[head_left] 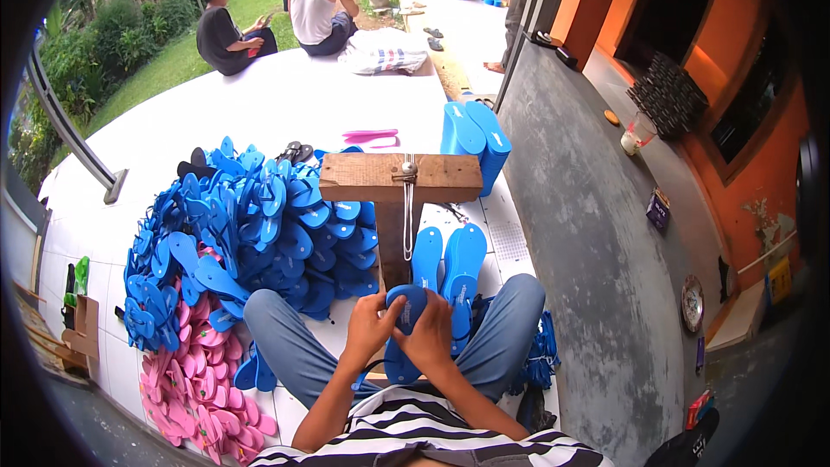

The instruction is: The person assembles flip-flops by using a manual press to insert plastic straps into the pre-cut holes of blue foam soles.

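Between my knees, my left hand (368, 329) and my right hand (427, 334) are both closed around a blue flip-flop sole (410, 301). My thumbs press against its face. Below the hands hangs another blue sole part (399, 365) with a dark blue strap; whether it belongs to the same sandal I cannot tell. Just ahead stands a T-shaped wooden stand (359, 176) with a metal fitting (408, 169) and a hanging pale loop (407, 238). Loose blue soles (467, 251) lie to the right of its post, and a blue sandal (462, 298) rests beside my right hand.
A big heap of blue flip-flops (233, 216) spreads at the left, with pink flip-flops (203, 372) nearer me. Stacked blue soles (488, 143) stand behind the stand. Blue straps (543, 346) lie by my right knee. People (318, 9) sit beyond a white sack (385, 52).
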A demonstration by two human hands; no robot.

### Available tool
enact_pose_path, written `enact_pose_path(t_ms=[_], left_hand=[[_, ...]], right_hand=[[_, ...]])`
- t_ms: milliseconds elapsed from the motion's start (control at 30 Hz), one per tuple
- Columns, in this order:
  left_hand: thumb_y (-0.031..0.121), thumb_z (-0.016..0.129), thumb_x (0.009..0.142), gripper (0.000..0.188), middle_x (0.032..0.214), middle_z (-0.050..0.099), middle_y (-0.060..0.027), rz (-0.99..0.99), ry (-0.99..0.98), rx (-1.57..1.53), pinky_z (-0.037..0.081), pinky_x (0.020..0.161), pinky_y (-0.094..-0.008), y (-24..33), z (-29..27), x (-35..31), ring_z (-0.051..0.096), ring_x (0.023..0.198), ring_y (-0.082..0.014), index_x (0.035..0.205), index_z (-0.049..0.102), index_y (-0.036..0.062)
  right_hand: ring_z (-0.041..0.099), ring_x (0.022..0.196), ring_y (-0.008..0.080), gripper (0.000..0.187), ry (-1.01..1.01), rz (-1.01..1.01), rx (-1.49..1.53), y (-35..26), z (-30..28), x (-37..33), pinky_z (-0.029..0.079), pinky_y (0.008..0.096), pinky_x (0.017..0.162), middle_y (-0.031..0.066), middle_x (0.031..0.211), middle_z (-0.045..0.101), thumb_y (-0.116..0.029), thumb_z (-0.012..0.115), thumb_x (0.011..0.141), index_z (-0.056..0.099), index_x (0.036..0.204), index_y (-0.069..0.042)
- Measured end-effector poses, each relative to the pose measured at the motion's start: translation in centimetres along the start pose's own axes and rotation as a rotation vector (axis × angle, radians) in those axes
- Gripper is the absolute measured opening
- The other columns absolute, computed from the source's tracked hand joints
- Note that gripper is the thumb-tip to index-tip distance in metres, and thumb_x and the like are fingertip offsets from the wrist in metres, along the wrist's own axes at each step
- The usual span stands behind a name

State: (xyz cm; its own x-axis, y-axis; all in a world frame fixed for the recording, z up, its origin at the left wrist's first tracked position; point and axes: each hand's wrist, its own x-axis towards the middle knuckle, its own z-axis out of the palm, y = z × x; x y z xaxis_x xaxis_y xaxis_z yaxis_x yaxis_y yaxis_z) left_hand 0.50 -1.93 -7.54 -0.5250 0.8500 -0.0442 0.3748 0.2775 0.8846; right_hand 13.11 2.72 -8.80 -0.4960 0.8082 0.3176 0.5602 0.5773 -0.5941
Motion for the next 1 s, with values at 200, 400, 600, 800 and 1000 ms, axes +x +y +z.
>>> enact_pose_path(t_ms=[200,400,600,800,1000], left_hand=[[0.043,0.066,0.087,0.040,0.080,0.067,-0.0201,0.091,0.169,0.307,0.047,0.074,-0.0469,-2.8,1.8,-0.5,0.062,0.086,-0.0378,0.087,0.072,0.0025],[0.041,0.065,0.089,0.040,0.074,0.064,-0.0205,0.098,0.206,0.374,0.045,0.068,-0.0483,-3.8,1.8,-0.8,0.060,0.077,-0.0388,0.085,0.066,0.0012],[0.039,0.069,0.087,0.038,0.078,0.063,-0.0184,0.077,0.068,0.227,0.045,0.066,-0.0453,-5.6,0.5,-0.9,0.060,0.078,-0.0361,0.083,0.063,0.0012],[0.036,0.071,0.086,0.033,0.086,0.068,-0.0116,0.119,0.193,0.132,0.047,0.066,-0.0375,-9.4,-0.2,-0.7,0.063,0.079,-0.0259,0.093,0.068,0.0038],[0.018,0.075,0.086,0.023,0.076,0.066,-0.0069,0.131,0.056,-0.240,0.045,0.054,-0.0249,-4.7,-1.4,-1.1,0.058,0.065,-0.0079,0.095,0.064,-0.0005]], right_hand=[[0.054,0.107,0.0405,0.087,-0.134,0.123,-0.051,1.0,1.4,-0.7,0.048,0.0483,0.083,0.0230,0.115,0.049,-0.030,0.087,0.064,0.036,0.127,0.003],[0.066,0.075,0.0413,0.041,-0.462,0.158,-0.080,1.1,1.9,-2.2,0.052,0.0484,0.063,0.0210,0.079,0.065,-0.037,0.069,0.085,0.054,0.096,-0.001],[0.065,0.069,0.0397,0.029,-0.517,-0.182,0.040,2.9,2.9,-2.2,0.051,0.0496,0.060,0.0203,0.072,0.065,-0.032,0.058,0.093,0.057,0.086,-0.004],[0.063,0.064,0.0352,0.024,-0.657,-0.003,0.430,2.3,0.9,-6.0,0.045,0.0423,0.057,0.0172,0.072,0.062,-0.029,0.059,0.093,0.061,0.091,-0.005],[0.063,0.074,0.0310,0.021,-0.390,0.068,0.399,0.3,-3.1,-4.8,0.047,0.0399,0.062,0.0145,0.088,0.063,-0.024,0.065,0.091,0.061,0.101,-0.006]])
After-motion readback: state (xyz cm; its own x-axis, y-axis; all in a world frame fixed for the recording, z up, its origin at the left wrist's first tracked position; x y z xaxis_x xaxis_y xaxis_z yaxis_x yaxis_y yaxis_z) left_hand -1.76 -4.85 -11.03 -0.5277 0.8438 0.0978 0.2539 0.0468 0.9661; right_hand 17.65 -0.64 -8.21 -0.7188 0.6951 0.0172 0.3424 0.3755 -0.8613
